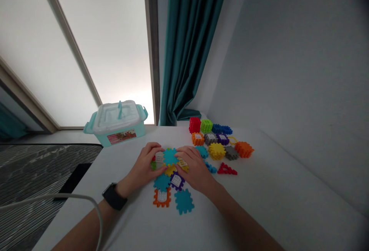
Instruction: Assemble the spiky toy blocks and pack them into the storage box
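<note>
Storage box (117,125), left of centre on the white desk (276,197): teal body, clear-white lid clipped shut, contents hidden. Front label shows a reddish picture; its print is too small to read.

Centre frame: left hand (145,165) and right hand (193,169) meet over a cluster of flat toothed tiles. Fingers of both are half-curled, tips pinching the teal tile (170,155) at its left and right edges. It sits on top of the cluster, between the hands.

Below them lie a purple tile (177,180), an orange frame tile (162,198) and 1 more teal piece (183,201). White stickers on several tiles are unreadable.

Right of centre: red cube (195,125), green cube (206,126), red triangle (227,169).
</note>
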Motion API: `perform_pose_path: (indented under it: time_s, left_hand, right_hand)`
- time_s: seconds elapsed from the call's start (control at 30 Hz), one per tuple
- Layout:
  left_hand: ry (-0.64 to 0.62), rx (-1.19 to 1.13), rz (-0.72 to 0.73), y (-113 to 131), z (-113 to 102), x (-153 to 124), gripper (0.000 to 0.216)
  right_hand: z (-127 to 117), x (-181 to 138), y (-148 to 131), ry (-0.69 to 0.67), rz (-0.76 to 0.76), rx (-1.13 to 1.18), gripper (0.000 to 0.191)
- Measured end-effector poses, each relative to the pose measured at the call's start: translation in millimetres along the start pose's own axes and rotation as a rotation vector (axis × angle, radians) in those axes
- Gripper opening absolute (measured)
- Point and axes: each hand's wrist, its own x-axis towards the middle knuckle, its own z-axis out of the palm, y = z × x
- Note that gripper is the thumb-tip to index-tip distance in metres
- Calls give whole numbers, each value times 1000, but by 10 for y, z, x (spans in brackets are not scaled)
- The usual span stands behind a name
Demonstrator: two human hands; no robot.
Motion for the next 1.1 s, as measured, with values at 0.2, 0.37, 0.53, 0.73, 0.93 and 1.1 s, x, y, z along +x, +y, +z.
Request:
perform_pose_path:
  time_s: [0.2, 0.37, 0.53, 0.73, 0.93, 1.1]
  left_hand:
    - [2, 57, 39, 64, 28, 93, 42]
    - [-31, 57, 33, 102, 134, 188, 40]
    - [-66, -4, 28, 179, 328, 356, 38]
    - [-113, -82, 1, 223, 652, 619, 35]
    - [-160, -78, -26, 210, 961, 806, 33]
    - [-229, -33, -65, 199, 1111, 861, 37]
  right_hand:
    - [-78, -2, 41, -14, 21, 3, 22]
    - [-134, -75, 136, 9, 40, -11, 21]
    - [-242, -180, 300, 53, 72, -47, 22]
    - [-510, -316, 611, 157, 160, -118, 25]
    - [-707, -461, 893, 295, 238, -166, 26]
    - [-727, -492, 894, 341, 247, -159, 26]
